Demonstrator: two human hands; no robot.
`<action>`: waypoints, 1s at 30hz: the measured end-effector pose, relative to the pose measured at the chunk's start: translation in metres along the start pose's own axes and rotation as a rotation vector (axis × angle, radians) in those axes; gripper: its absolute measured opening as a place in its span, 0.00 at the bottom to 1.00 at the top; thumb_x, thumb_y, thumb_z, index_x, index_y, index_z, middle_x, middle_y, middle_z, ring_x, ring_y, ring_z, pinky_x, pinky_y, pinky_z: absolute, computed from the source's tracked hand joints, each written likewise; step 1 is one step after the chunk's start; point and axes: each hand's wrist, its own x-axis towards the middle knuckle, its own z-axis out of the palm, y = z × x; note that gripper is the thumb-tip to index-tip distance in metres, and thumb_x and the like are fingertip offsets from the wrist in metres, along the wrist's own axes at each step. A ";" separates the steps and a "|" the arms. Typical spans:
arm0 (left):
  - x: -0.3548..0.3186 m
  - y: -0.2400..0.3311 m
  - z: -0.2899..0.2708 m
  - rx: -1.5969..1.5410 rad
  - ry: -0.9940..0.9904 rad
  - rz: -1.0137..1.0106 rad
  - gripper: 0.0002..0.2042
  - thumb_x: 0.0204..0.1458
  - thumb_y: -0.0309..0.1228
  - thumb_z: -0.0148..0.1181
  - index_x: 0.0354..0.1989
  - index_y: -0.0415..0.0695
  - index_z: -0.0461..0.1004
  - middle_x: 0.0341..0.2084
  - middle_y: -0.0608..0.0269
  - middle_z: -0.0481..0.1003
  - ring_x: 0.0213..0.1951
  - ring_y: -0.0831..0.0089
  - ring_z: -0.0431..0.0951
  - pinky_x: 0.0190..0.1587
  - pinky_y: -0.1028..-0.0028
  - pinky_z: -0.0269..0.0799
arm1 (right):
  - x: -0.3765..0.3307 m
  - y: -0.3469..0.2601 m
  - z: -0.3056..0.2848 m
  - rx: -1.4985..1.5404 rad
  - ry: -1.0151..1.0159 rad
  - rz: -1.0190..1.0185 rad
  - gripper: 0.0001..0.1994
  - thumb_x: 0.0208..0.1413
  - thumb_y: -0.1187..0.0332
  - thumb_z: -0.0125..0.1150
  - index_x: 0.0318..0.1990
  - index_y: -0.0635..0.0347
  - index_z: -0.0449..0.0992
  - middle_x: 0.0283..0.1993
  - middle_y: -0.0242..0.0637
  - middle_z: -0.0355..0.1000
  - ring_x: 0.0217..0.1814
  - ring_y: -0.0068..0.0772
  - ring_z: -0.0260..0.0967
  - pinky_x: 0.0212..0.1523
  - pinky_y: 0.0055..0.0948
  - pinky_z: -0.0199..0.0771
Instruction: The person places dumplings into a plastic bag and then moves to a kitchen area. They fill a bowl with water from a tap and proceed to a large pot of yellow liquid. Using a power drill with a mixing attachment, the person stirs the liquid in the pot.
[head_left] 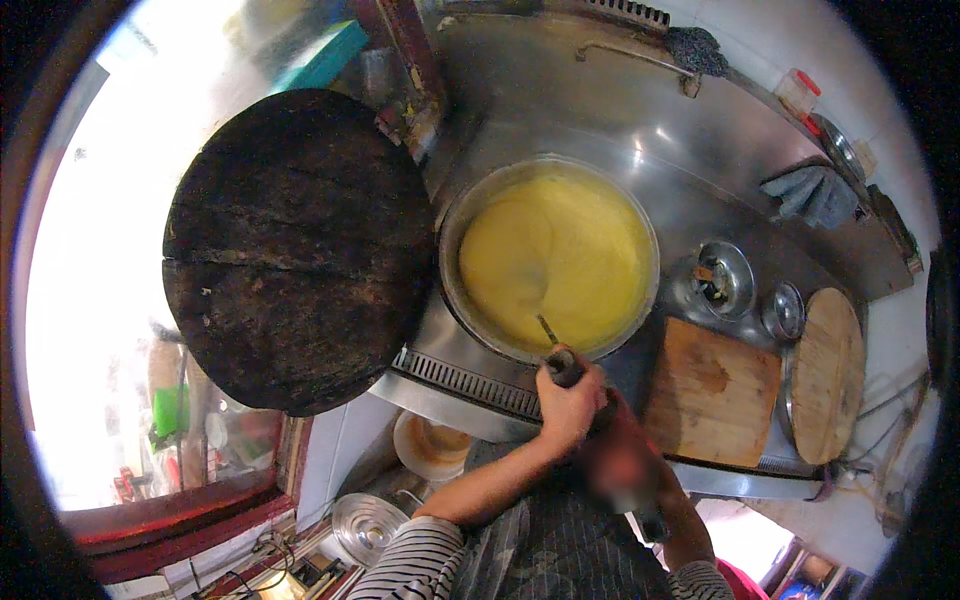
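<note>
A large round metal pot (647, 280) holds smooth yellow batter (590, 235) marked with swirls. The thin rod (546, 328) of a red and black power drill (622, 440) reaches over the pot's near rim toward the batter; its lower end does not show clearly. My left hand (568, 405) is closed around the drill's dark front grip, just above the near rim. Behind it, my right hand (668, 490) is at the rear of the drill, gripping it, with its fingers mostly hidden and blurred.
Left of the pot leans a big dark round wooden board (300, 250). To the right are a square wooden board (712, 395), metal bowls (738, 275) and a round wooden board (828, 375). A grey cloth (815, 195) hangs on the steel wall. A pale bucket (405, 440) stands below the counter.
</note>
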 end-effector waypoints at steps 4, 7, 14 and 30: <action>-0.019 0.000 0.015 0.006 -0.045 -0.127 0.07 0.43 0.18 0.54 0.22 0.41 0.61 0.12 0.64 0.66 0.12 0.76 0.65 0.15 0.76 0.61 | -0.030 0.001 -0.001 0.046 -0.022 0.046 0.28 0.42 0.66 0.66 0.53 0.60 0.65 0.48 0.37 0.69 0.48 0.33 0.66 0.51 0.32 0.66; -0.020 0.007 0.013 -0.023 -0.012 -0.138 0.07 0.43 0.18 0.53 0.22 0.41 0.61 0.11 0.63 0.65 0.11 0.76 0.65 0.14 0.75 0.60 | -0.038 -0.001 0.004 0.088 -0.041 0.071 0.27 0.43 0.66 0.66 0.53 0.60 0.65 0.48 0.37 0.69 0.48 0.33 0.66 0.51 0.31 0.66; 0.023 0.043 0.001 -0.041 0.102 -0.025 0.05 0.42 0.18 0.50 0.23 0.40 0.62 0.10 0.63 0.64 0.11 0.73 0.64 0.14 0.75 0.59 | 0.037 -0.015 0.007 0.086 -0.026 -0.006 0.27 0.43 0.66 0.65 0.53 0.60 0.65 0.49 0.36 0.69 0.48 0.31 0.66 0.51 0.31 0.66; 0.077 0.024 0.007 -0.124 -0.087 -0.028 0.08 0.40 0.17 0.51 0.21 0.41 0.59 0.09 0.63 0.61 0.10 0.72 0.61 0.14 0.73 0.58 | 0.084 0.013 -0.008 -0.094 0.203 -0.029 0.26 0.45 0.68 0.64 0.53 0.59 0.65 0.49 0.33 0.68 0.48 0.28 0.65 0.50 0.29 0.66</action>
